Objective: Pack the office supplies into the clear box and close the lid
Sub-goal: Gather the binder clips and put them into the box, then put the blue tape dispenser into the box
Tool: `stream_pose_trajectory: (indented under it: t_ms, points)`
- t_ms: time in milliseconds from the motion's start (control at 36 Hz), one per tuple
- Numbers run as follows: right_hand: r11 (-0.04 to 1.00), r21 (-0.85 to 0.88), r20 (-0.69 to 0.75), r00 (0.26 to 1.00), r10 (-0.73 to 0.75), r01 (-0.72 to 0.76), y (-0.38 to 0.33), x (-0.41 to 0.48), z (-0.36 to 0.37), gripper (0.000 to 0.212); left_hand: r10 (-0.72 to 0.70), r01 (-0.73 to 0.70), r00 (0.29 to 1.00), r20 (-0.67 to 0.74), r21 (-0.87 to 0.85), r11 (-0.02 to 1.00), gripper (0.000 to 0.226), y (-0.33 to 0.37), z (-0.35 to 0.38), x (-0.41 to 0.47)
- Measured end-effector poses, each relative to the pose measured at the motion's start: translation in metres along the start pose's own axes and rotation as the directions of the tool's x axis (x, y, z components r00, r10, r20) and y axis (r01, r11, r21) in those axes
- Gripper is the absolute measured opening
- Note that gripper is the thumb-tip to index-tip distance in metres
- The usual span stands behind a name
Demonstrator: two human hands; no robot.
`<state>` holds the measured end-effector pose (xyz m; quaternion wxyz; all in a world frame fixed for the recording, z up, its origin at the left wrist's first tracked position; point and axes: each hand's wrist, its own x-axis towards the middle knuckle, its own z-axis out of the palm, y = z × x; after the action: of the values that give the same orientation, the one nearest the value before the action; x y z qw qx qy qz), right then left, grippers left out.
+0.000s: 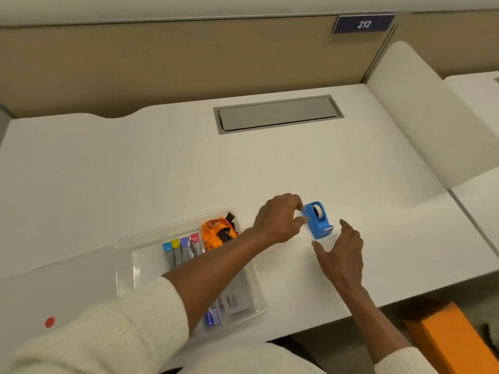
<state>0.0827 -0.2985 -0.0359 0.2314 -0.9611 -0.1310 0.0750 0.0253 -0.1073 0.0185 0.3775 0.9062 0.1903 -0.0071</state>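
Observation:
A blue tape dispenser (318, 221) rests on the white desk (162, 171), to the right of the clear box (122, 255). My left hand (279, 218) reaches across the box and pinches the dispenser's left end between thumb and fingers. My right hand (341, 252) hovers open just below and right of the dispenser, not touching it. The box holds an orange lanyard (216, 233), several colour-capped tubes (181, 249), white cards (239, 300) and a small blue packet (213, 317); my forearm hides part of it. The clear lid (54, 287), with a red dot, lies to the box's left.
A grey cable hatch (278, 114) is set into the desk's far side before a beige partition (162, 63) with a "212" plate (363, 23). A white divider (421, 125) bounds the right. An orange box (453, 344) sits below the desk's front edge.

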Motion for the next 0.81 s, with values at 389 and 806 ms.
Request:
stream_pose_trajectory:
  t_ms: [389, 806]
  points:
    - [0.992, 0.073, 0.046, 0.993, -0.108, 0.104, -0.008, 0.033, 0.016, 0.068, -0.103, 0.059, 0.941, 0.322, 0.145, 0.988, 0.054, -0.001, 0.019, 0.051]
    - [0.912, 0.379, -0.01, 0.986, -0.167, 0.158, -0.079, 0.001, -0.013, 0.077, -0.094, 0.096, 0.99, -0.107, 0.015, 0.995, 0.036, 0.013, -0.023, 0.0]
